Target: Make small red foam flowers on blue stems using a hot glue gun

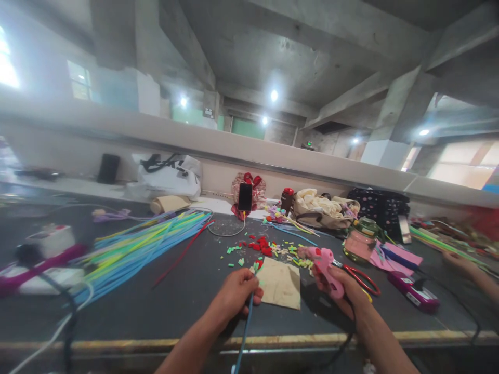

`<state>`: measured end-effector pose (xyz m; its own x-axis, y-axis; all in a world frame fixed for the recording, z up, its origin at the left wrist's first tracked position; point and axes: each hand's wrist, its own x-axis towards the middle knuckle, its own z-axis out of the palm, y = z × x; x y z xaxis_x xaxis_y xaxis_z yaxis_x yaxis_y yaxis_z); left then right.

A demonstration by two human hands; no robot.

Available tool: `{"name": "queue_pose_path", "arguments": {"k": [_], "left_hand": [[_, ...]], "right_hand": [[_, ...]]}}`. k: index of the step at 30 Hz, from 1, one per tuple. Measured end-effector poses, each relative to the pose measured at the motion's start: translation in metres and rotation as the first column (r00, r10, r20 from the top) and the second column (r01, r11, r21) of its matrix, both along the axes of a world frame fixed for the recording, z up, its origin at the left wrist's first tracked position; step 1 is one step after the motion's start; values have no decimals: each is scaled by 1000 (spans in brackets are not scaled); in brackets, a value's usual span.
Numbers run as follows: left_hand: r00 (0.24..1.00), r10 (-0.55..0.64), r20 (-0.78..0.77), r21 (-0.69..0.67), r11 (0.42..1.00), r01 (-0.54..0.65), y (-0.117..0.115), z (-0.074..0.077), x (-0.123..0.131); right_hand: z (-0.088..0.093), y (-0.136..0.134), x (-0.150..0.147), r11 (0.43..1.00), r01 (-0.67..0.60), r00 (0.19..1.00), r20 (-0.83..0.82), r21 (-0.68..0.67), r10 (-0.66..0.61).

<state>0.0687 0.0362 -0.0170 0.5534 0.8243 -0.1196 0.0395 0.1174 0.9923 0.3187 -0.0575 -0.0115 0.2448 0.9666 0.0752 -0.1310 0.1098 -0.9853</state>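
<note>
My left hand [238, 291] pinches a thin blue stem [245, 337] that runs down past the table's front edge. At its top, small red and green pieces [257, 265] stick out above my fingers. My right hand [348, 293] is closed around the handle of a pink hot glue gun [327, 270], whose nozzle points left. Between the hands lies a tan square sheet [281, 285]. Beyond it, small red pieces [262, 244] and short yellow and green bits [290, 251] are scattered on the dark table [187, 280].
Long blue, green and yellow stems [152, 249] lie at left, near a power strip [47, 278]. Right are red-handled scissors [360, 279], a green jar [360, 239] and a purple device [414, 292]. A phone [245, 197] stands behind. Another person's hand [458, 262] reaches in from the right.
</note>
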Motion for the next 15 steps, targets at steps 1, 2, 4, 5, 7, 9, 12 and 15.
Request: {"name": "queue_pose_path", "arguments": {"k": [1, 2, 4, 5, 7, 9, 12, 15], "left_hand": [[1000, 5, 17, 4, 1000, -5, 0, 0, -1], [999, 14, 37, 8, 1000, -15, -1, 0, -1], [995, 46, 84, 20, 999, -48, 1, 0, -3], [992, 70, 110, 26, 997, -73, 2, 0, -4], [980, 124, 155, 32, 991, -130, 5, -1, -6], [967, 181, 181, 27, 982, -189, 6, -1, -8], [945, 264, 191, 11, 962, -271, 5, -2, -10], [928, 323, 187, 0, 944, -329, 4, -2, -10]], "right_hand": [[0, -1, -1, 1000, 1, 999, -45, 19, 0], [1, -2, -4, 999, -1, 996, -85, 35, 4], [2, -6, -15, 998, -16, 989, -143, 59, 24], [2, -7, -23, 997, -30, 984, -171, 69, 41], [2, -10, -43, 993, -63, 967, -240, 99, 86], [0, -12, -65, 985, -83, 920, -368, 152, 134], [-8, -11, -95, 980, -103, 896, -411, 170, 166], [-19, -10, -117, 994, -22, 949, -310, 109, 55]]}}
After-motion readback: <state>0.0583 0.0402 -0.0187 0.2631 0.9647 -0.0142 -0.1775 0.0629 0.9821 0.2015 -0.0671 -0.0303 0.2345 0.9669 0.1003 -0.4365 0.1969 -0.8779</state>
